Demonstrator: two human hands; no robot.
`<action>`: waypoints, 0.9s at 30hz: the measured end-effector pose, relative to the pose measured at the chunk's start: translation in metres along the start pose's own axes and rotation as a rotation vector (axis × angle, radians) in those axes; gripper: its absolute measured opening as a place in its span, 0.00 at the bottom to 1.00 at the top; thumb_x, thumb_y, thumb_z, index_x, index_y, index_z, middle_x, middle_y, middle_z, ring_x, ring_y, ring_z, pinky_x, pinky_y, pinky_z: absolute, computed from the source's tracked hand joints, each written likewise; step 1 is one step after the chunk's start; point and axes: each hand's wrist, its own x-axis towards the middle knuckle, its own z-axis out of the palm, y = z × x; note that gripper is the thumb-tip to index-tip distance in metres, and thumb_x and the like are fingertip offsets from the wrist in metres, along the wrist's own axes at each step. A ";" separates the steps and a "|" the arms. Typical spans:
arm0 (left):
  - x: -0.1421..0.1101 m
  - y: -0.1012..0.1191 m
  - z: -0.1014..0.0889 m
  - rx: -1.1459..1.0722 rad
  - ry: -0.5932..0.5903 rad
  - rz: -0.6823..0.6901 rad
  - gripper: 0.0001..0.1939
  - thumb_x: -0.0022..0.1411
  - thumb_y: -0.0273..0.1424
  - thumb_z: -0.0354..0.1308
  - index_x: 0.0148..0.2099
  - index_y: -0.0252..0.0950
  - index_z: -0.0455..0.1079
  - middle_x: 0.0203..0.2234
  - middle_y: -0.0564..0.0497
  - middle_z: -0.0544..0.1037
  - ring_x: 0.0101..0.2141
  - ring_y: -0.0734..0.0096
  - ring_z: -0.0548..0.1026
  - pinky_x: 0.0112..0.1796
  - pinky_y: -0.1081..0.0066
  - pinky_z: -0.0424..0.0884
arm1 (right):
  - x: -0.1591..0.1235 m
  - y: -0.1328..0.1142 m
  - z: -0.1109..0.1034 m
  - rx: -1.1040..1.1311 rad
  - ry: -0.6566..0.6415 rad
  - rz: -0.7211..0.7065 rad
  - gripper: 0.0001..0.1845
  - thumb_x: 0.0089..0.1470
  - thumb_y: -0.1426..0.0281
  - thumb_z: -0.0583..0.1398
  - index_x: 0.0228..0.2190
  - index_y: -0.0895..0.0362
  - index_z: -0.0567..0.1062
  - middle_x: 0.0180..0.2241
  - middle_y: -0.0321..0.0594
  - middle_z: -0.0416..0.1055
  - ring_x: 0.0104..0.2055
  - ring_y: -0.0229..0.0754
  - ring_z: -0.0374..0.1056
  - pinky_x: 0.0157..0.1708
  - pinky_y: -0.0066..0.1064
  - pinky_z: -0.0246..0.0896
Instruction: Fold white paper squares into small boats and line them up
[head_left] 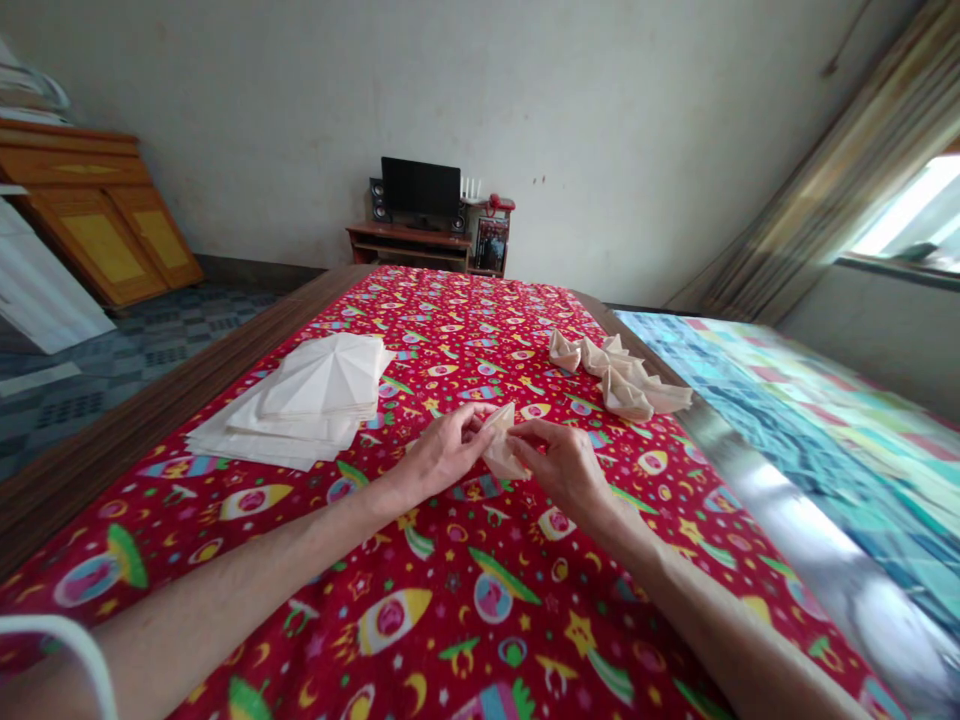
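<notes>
A small folded piece of cream paper (504, 450) is held between my two hands, above the middle of the red patterned cloth. My left hand (448, 440) grips its left side, fingers curled behind it and thumb in front. On the other side, my right hand (562, 462) pinches the paper's right edge between thumb and fingertips. A stack of creased paper sheets (322, 380) lies to the left, its top sheet marked with folds radiating from one point. Several folded paper pieces (626, 390) sit in a group at the right.
The red cloth (480, 590) covers most of the long table, whose brown edge (90, 470) shows at left. A bed with a blue checked cover (795, 430) stands at right. Beyond the table are a monitor (421, 188) on a desk and a wooden cabinet (105, 220).
</notes>
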 end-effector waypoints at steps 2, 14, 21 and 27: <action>-0.003 0.006 -0.001 0.018 0.011 0.010 0.21 0.63 0.40 0.49 0.54 0.34 0.62 0.36 0.47 0.76 0.34 0.68 0.75 0.34 0.73 0.70 | 0.004 0.003 -0.003 0.014 0.015 0.016 0.07 0.50 0.69 0.60 0.30 0.54 0.79 0.26 0.36 0.77 0.26 0.38 0.71 0.28 0.26 0.60; -0.004 -0.012 0.012 0.132 0.085 0.093 0.19 0.57 0.24 0.47 0.51 0.33 0.65 0.32 0.50 0.75 0.26 0.76 0.72 0.28 0.76 0.69 | 0.060 0.073 -0.121 -0.692 0.194 -0.011 0.13 0.54 0.65 0.55 0.32 0.55 0.79 0.31 0.42 0.78 0.30 0.42 0.71 0.28 0.29 0.56; -0.003 -0.012 0.011 0.140 0.083 0.113 0.18 0.56 0.23 0.46 0.48 0.34 0.67 0.29 0.51 0.75 0.27 0.76 0.72 0.31 0.76 0.70 | 0.073 0.115 -0.147 -1.004 -0.031 0.012 0.13 0.54 0.65 0.55 0.33 0.53 0.79 0.31 0.42 0.78 0.26 0.42 0.69 0.23 0.30 0.50; -0.002 -0.024 0.014 0.171 0.095 0.150 0.17 0.58 0.24 0.46 0.47 0.35 0.69 0.31 0.50 0.75 0.29 0.75 0.73 0.33 0.75 0.71 | 0.073 0.124 -0.143 -1.056 -0.087 0.049 0.14 0.54 0.64 0.54 0.35 0.52 0.79 0.31 0.41 0.77 0.26 0.41 0.68 0.22 0.29 0.46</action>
